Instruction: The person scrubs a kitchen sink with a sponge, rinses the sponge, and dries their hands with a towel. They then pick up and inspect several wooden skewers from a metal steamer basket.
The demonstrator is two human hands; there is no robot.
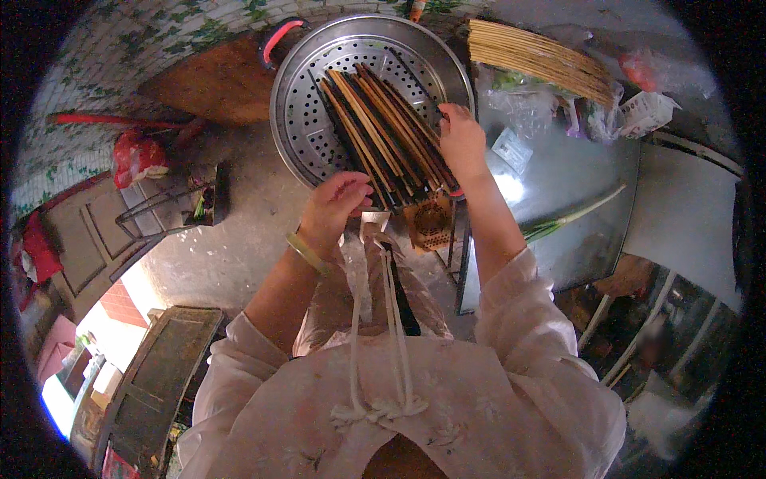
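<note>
In front of me is a round stainless-steel steamer tray [311,45] with a perforated bottom. A bundle of wooden chopsticks [389,135], some pale and some dark brown or black, lies slantwise across it, the near ends reaching its near rim. One dark chopstick [410,69] lies apart on the right side of the tray. Its near end meets the fingertips of my right hand [464,141], which are pinched around it. My left hand [338,200] is at the near left rim, fingers curled beside the bundle's near ends. Whether it grips anything is hidden.
A metal-topped table [574,173] on the right bears scallions [574,212], a small clear packet [511,149], plastic bags and a bundle of thin sticks [538,57]. A red-handled lid or pan [281,39] adjoins the steamer. Leftward stands a chair-like frame [152,206].
</note>
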